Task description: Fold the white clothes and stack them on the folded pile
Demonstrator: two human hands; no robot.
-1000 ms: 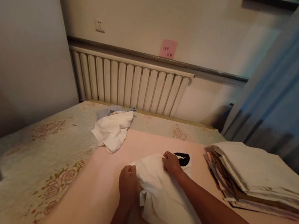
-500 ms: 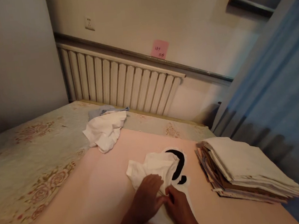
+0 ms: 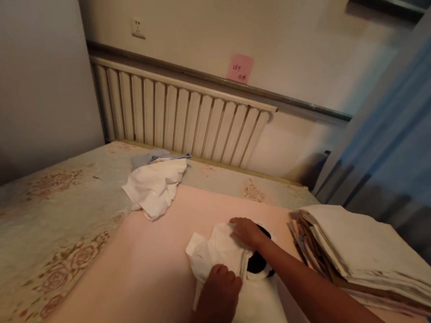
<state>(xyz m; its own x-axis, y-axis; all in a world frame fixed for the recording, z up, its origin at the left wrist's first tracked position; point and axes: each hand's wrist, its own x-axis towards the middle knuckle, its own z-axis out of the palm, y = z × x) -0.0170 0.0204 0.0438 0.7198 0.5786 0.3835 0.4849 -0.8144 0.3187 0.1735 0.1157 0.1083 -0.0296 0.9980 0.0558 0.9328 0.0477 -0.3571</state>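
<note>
A white garment with a black print (image 3: pixel 218 252) lies partly bunched on a pink sheet (image 3: pixel 135 274); its exact kind is not clear. My left hand (image 3: pixel 221 295) is closed on the near part of the bunched fabric, knuckles up. Farther away, my right hand (image 3: pixel 249 232) reaches across the print, fingers bent over the far edge of the bunched part and gripping the fabric there. My right wrist and forearm cover some of the black shape. The garment's lower part spreads flat towards me, between my forearms.
A stack of folded cloths (image 3: pixel 380 241) stands at the right. A crumpled white cloth (image 3: pixel 156 186) with a blue-grey cloth (image 3: pixel 148 157) behind it lies at the back left. Around is a floral bedspread (image 3: pixel 53 242), with a radiator (image 3: pixel 179 114) behind and a blue curtain (image 3: pixel 402 161) at the right.
My right hand has moved from beside my left hand up to the garment's far edge. My left hand has closed on the fabric and shifted slightly towards me. The view has turned slightly left.
</note>
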